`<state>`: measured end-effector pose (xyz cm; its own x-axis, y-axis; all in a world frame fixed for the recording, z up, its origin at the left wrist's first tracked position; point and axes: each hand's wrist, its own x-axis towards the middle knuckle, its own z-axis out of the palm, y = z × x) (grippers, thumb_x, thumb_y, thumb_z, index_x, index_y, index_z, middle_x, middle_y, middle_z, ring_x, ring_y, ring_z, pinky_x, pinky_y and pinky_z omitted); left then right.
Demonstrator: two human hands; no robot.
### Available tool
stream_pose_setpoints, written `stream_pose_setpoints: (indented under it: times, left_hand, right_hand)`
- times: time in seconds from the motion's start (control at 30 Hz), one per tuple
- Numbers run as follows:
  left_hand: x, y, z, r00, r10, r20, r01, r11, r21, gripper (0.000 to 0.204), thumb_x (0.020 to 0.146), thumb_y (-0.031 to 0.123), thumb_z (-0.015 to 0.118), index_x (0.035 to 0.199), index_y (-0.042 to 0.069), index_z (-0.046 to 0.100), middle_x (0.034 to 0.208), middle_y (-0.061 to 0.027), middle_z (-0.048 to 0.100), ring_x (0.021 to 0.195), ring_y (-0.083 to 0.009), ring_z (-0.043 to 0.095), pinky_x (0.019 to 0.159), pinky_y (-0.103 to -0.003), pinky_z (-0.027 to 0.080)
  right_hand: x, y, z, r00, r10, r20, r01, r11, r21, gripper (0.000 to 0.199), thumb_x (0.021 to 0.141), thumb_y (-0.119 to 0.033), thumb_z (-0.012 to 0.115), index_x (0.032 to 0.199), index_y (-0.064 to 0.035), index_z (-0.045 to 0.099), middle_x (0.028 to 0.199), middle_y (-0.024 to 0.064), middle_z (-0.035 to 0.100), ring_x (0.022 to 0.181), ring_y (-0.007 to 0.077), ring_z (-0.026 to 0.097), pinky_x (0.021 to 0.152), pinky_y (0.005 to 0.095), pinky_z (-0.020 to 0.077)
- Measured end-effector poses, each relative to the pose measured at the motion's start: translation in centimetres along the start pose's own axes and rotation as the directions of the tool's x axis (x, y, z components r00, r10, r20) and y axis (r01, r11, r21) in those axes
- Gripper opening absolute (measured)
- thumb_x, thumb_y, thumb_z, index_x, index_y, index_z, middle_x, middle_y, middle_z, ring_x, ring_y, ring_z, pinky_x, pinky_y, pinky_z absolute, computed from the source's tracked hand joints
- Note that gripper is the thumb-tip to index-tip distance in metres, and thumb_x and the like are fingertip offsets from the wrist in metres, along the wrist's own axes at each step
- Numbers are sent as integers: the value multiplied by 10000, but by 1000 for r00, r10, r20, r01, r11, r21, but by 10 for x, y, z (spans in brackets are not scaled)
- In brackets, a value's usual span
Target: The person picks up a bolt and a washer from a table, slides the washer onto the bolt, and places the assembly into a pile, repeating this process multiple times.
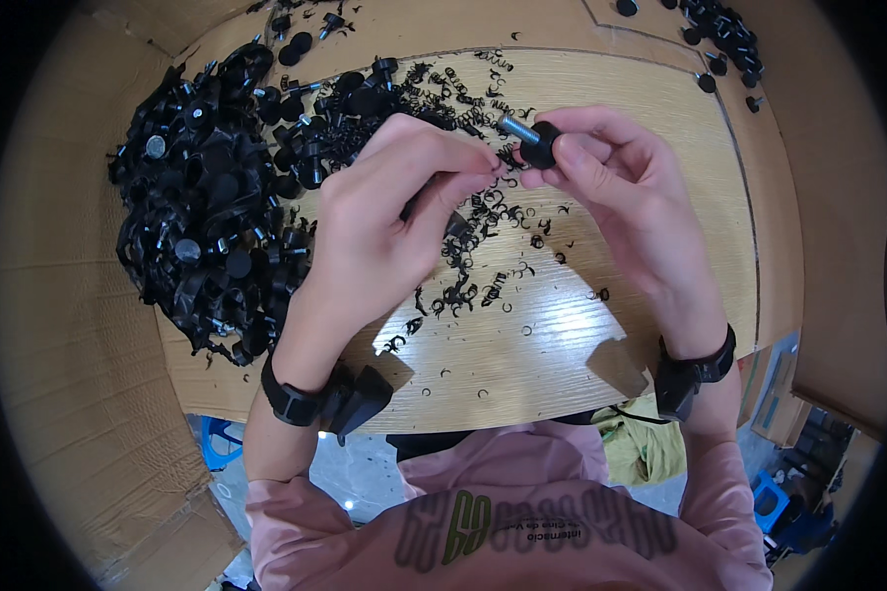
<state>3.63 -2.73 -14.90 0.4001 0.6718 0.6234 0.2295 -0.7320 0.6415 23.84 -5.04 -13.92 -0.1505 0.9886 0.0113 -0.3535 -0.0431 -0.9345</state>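
In my right hand (637, 192) is a bolt with a round black head (539, 148). Thumb and fingers pinch the head, and its silver threaded shank points up and to the left. My left hand (384, 207) is closed just left of it, thumb and forefinger pressed together at the tips. What that pinch holds, if anything, is too small to make out. Below and around both hands, small black curled scraps (478, 222) are strewn over the wooden tabletop (581, 325).
At the left a large heap of black-headed bolts with ragged black trim (202, 187) covers the table's edge. More bolts (306, 148) lie beside it, and another group (724, 39) sits at the far right. Cardboard walls (64, 227) rise on both sides.
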Motion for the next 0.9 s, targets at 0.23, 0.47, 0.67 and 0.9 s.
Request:
stream_pose_setpoints:
  times: [0.23, 0.47, 0.67, 0.9]
  left_hand:
    - [3, -11, -13, 973, -10, -231, 90, 937, 337, 104, 777, -34, 655, 866, 16, 632, 786, -80, 629, 650, -176, 595, 589, -261, 484]
    - [0, -12, -16, 956, -83, -280, 168, 940, 295, 94, 777, 67, 680, 835, 5, 639, 829, -72, 607, 627, -152, 580, 565, -243, 482]
    - [-2, -21, -16, 975, 9, -222, 88, 901, 424, 103, 735, 52, 674, 820, 6, 639, 852, -83, 583, 624, -171, 581, 542, -256, 479]
    - [-5, -22, -20, 990, -41, -132, 103, 860, 501, 70, 717, 62, 678, 784, 47, 663, 877, -49, 552, 483, -97, 448, 475, -230, 389]
  right_hand:
    - [0, -34, -25, 993, 99, 63, -74, 944, -321, 265, 881, -94, 629, 1109, 32, 577, 938, 106, 657, 765, 127, 631, 700, 235, 507]
    - [21, -56, -61, 722, -651, -234, 200, 520, -831, 366, 863, -134, 659, 1168, 26, 533, 1061, 101, 615, 814, 102, 614, 675, 219, 492]
    - [-58, -76, -23, 868, -374, 327, 259, 902, 345, 356, 984, -334, 403, 918, -24, 565, 821, 117, 616, 625, 132, 557, 929, 394, 412]
    - [-98, -77, 21, 816, -385, 431, 50, 790, 611, 272, 967, -190, 448, 780, -28, 563, 477, 37, 486, 380, 157, 451, 930, 323, 442]
